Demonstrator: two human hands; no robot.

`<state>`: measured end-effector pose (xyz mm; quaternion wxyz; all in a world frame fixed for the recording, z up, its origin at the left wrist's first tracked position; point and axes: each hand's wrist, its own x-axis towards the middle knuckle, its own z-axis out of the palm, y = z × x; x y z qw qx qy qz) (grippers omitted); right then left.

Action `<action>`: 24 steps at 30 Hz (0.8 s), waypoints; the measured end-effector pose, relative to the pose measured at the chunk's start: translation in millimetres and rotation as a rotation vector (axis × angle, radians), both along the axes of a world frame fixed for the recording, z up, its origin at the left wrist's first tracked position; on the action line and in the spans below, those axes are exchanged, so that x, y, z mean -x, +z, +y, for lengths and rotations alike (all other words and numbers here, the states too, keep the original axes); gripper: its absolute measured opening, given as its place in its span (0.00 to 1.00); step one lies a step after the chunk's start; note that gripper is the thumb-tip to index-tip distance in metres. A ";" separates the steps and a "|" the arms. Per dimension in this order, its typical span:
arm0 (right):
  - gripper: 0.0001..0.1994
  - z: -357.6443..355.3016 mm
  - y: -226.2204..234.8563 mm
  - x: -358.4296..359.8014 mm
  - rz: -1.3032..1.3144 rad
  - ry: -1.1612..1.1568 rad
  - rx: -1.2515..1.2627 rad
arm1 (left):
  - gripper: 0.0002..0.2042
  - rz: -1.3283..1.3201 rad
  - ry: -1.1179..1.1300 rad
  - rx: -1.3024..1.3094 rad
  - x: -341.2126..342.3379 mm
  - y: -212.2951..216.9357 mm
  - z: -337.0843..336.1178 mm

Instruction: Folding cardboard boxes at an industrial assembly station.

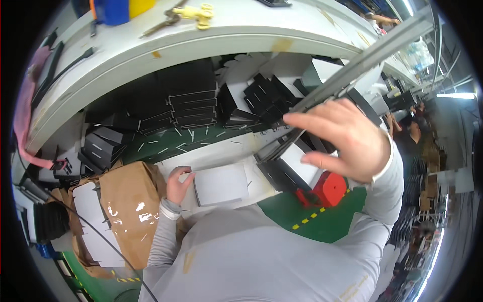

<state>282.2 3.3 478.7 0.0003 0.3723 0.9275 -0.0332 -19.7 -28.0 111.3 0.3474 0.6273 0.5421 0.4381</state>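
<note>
On the work surface in front of me lies a flat white rectangular box [221,184]. My left hand [177,184] is just beside its left edge, fingers curved and thumb apart, with nothing between them. Whether a fingertip touches the box I cannot tell. Raised high on the right is my right hand [347,138], its index finger and thumb spread and no object visible in it. It is above several dark flat pieces [282,171] with white faces, and in front of a slanted metal rail [372,53]. Its lower fingers are partly hidden.
A white shelf [201,43] crosses above, with a yellow clip-like tool [198,15] on it. Stacks of black boxes [193,95] fill the back. A brown paper-lined carton [133,201] stands left, a red object [332,189] right. White strips [176,143] lie scattered.
</note>
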 end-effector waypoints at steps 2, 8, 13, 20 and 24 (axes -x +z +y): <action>0.26 -16.5 -0.9 -8.9 -0.021 -0.030 0.072 | 0.09 0.071 -0.059 -0.017 4.1 9.9 -1.8; 0.24 14.1 11.3 -134.9 0.405 -0.497 0.115 | 0.07 0.120 0.101 -0.005 11.4 30.3 -12.7; 0.15 86.4 15.7 -310.6 0.436 -0.907 -0.475 | 0.06 0.120 0.096 0.057 12.1 15.4 -24.7; 0.26 223.6 -9.3 -458.2 0.322 -1.182 -0.553 | 0.09 0.294 0.250 0.050 11.4 11.9 -29.7; 0.35 314.7 29.3 -552.8 0.182 -1.116 -0.492 | 0.11 0.280 0.335 0.171 9.4 6.9 -29.1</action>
